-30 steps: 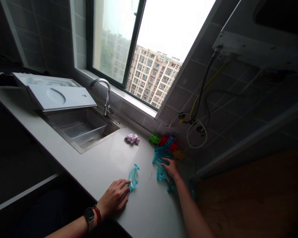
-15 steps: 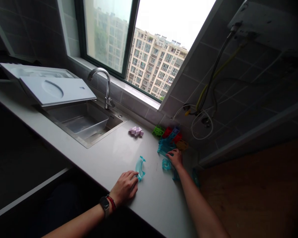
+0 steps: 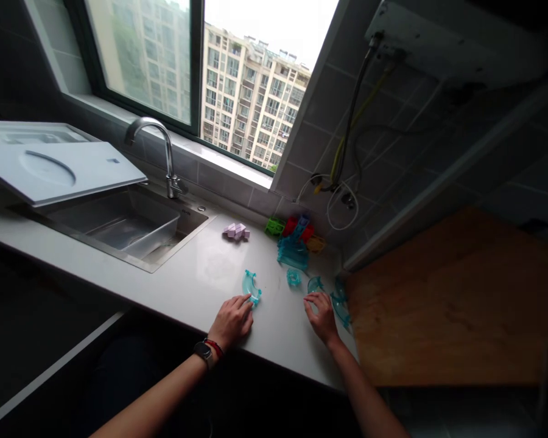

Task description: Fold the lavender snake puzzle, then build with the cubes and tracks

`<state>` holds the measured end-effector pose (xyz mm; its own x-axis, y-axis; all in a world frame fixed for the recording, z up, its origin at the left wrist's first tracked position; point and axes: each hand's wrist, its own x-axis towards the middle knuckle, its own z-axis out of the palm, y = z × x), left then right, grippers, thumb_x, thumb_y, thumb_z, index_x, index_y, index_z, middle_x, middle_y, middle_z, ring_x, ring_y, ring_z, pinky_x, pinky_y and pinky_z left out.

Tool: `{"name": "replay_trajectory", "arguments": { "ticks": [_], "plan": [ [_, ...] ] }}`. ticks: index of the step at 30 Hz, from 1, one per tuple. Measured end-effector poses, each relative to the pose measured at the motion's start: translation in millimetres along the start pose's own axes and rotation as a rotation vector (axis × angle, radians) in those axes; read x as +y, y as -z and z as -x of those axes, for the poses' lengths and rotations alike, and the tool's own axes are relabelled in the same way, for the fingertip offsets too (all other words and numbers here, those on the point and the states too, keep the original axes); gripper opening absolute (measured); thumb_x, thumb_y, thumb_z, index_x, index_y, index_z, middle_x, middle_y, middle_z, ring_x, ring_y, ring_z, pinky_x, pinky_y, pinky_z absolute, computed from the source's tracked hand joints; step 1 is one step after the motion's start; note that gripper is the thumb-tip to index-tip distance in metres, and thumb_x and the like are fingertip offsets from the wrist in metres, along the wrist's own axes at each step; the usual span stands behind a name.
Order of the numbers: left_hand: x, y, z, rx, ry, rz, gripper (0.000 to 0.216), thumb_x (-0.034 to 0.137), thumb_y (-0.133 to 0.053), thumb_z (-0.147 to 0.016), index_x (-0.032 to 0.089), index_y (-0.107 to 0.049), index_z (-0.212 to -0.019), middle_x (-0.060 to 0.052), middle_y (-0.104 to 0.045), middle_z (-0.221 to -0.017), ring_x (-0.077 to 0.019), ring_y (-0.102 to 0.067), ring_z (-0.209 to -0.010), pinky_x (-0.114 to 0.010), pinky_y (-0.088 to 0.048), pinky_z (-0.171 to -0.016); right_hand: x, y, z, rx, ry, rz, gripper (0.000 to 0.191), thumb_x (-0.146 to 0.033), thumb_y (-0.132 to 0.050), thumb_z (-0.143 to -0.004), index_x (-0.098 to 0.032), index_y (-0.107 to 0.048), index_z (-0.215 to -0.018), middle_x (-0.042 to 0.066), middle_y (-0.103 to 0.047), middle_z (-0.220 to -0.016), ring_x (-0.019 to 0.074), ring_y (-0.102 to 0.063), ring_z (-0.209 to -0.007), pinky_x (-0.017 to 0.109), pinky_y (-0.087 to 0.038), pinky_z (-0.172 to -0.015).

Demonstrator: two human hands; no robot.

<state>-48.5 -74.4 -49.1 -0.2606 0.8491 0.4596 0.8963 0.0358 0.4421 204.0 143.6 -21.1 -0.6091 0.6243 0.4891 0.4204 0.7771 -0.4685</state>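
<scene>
My left hand (image 3: 232,319) rests on the white counter (image 3: 196,286), its fingertips touching the near end of a curved clear-blue track piece (image 3: 251,286). Over to the right, my right hand (image 3: 322,315) lies with fingers loosely bent beside another curved blue piece (image 3: 315,284) and a longer blue piece (image 3: 340,307) at the counter's right end. It grips nothing that I can see. A small round blue piece (image 3: 293,277) sits between the hands, farther back. A pile of blue, red, green and yellow pieces (image 3: 296,240) lies against the tiled wall.
A steel sink (image 3: 119,225) with a tap (image 3: 167,152) is at the left, with a white board (image 3: 50,170) over part of it. Small lilac blocks (image 3: 236,231) lie behind the hands. A wooden board (image 3: 442,304) adjoins the counter on the right. Hoses hang on the wall.
My right hand has drawn back from the coloured pile toward the counter's near right end. My left hand stays on the curved piece. The view has swung to the right.
</scene>
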Motion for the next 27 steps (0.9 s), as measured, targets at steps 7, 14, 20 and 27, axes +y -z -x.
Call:
{"name": "replay_trajectory", "arguments": {
  "ticks": [7,14,20,27],
  "plan": [
    [-4.4,0.5,1.1,0.005,-0.040,0.004,0.020,0.020,-0.056,-0.093,0.021,-0.072,-0.106,-0.014,-0.063,-0.142,-0.0333,-0.064,-0.119,-0.052,-0.054,-0.099,-39.9,-2.8,92.7,0.012,-0.059,0.000,0.017,-0.024,-0.061,-0.096,-0.024,-0.077,-0.101,0.010,-0.071,-0.108,0.0276,-0.066,-0.105,0.045,-0.058,-0.094],
    [-6.8,-1.3,2.3,0.014,-0.051,0.038,0.016,0.021,-0.055,-0.094,0.022,-0.071,-0.097,-0.014,-0.058,-0.147,-0.0342,-0.064,-0.119,-0.053,-0.053,-0.100,-48.6,1.3,135.3,0.031,-0.113,0.023,0.020,-0.021,-0.059,-0.096,-0.024,-0.076,-0.106,0.011,-0.070,-0.117,0.0278,-0.067,-0.113,0.045,-0.058,-0.100],
    [-11.8,0.0,3.2,0.004,-0.079,0.065,0.018,0.021,-0.055,-0.094,0.023,-0.070,-0.104,-0.013,-0.056,-0.149,-0.0318,-0.066,-0.119,-0.051,-0.054,-0.101,-50.1,-1.4,132.9,0.053,-0.119,0.021,0.022,-0.020,-0.058,-0.096,-0.024,-0.076,-0.107,0.012,-0.070,-0.117,0.0285,-0.068,-0.113,0.047,-0.058,-0.101],
    [-17.8,0.5,2.7,0.002,-0.074,0.092,0.017,0.025,-0.054,-0.097,0.024,-0.070,-0.105,-0.013,-0.057,-0.146,-0.0307,-0.067,-0.118,-0.049,-0.057,-0.099,-50.9,-3.9,135.6,0.084,-0.123,0.010,0.023,-0.018,-0.058,-0.095,-0.024,-0.076,-0.108,0.012,-0.071,-0.118,0.0280,-0.068,-0.114,0.046,-0.059,-0.102]
  ]
}}
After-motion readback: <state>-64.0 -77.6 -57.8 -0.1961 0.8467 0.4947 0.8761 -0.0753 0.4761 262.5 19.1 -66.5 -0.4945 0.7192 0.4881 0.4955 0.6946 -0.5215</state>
